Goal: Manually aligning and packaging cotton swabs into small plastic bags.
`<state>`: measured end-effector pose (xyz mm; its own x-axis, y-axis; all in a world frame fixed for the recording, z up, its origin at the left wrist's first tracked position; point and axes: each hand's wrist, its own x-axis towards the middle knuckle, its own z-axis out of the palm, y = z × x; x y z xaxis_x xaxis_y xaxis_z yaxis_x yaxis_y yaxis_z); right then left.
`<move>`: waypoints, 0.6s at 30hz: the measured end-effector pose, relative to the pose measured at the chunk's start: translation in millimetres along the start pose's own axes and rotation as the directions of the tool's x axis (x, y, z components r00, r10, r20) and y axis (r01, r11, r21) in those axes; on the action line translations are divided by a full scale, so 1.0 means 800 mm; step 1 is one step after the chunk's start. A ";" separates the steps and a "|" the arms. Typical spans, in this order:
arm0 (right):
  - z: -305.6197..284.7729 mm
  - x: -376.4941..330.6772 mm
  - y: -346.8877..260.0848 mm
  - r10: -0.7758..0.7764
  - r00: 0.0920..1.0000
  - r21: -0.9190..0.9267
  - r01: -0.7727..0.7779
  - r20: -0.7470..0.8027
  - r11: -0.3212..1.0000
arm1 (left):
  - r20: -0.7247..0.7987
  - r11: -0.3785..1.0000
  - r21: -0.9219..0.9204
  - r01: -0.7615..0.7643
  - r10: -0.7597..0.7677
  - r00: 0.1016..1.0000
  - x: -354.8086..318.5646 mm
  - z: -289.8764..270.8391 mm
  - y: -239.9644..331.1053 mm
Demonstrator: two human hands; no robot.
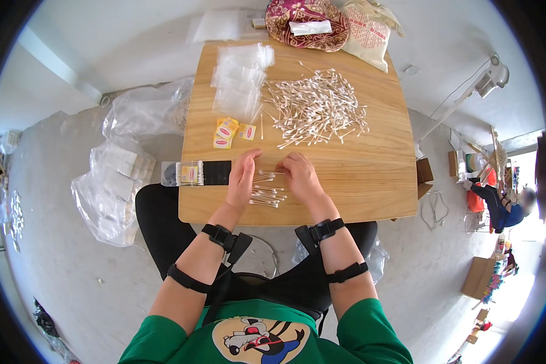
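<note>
**Swabs bunched between two hands**

Swabs (267,195) in a small bundle lie at six o'clock on my wooden desk (370,176), long axes running nine to three. My left hand (242,176) and right hand (300,176) press the thin white sticks from both ends, each grip loosely curled. A loose heap (315,109) sprawls at twelve, beside glossy clear bags (239,82).

White cotton swabs (315,109), yellow-red labels (227,132), a light wooden table (370,176), green sleeves (370,327).

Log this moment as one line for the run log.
left hand: on small bunch of white cotton swabs | right hand: same bunch | wooden table: large loose swab pile
</note>
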<state>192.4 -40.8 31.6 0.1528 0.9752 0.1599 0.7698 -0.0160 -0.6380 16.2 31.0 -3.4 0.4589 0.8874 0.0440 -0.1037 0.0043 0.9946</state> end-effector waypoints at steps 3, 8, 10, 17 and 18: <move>-0.004 -0.010 -0.010 0.136 0.991 0.171 -0.132 -0.009 0.976 | 0.034 0.995 -0.087 0.049 -0.046 0.998 -0.001 -0.003 0.003; 0.008 -0.029 -0.014 0.198 0.948 0.247 -0.135 -0.251 0.960 | 0.095 0.992 -0.112 0.052 -0.041 0.995 -0.004 -0.010 0.009; 0.017 -0.030 -0.020 0.186 0.936 0.261 -0.107 -0.299 0.959 | 0.134 0.982 -0.175 0.070 -0.046 0.990 -0.002 -0.003 0.010; 0.052 -0.035 -0.038 0.303 0.928 0.613 -0.112 -0.217 0.782 | 0.125 0.964 -0.247 0.099 -0.069 0.990 -0.004 0.007 0.010; 0.055 -0.037 -0.038 0.335 0.918 0.655 -0.122 -0.211 0.745 | 0.103 0.963 -0.253 0.090 -0.066 0.993 -0.006 0.005 0.009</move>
<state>137.4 -59.2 13.0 0.5290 0.8436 0.0918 0.1491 0.0141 -0.9887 16.8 24.6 4.0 0.5528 0.8332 -0.0123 -0.2820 0.2010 0.9381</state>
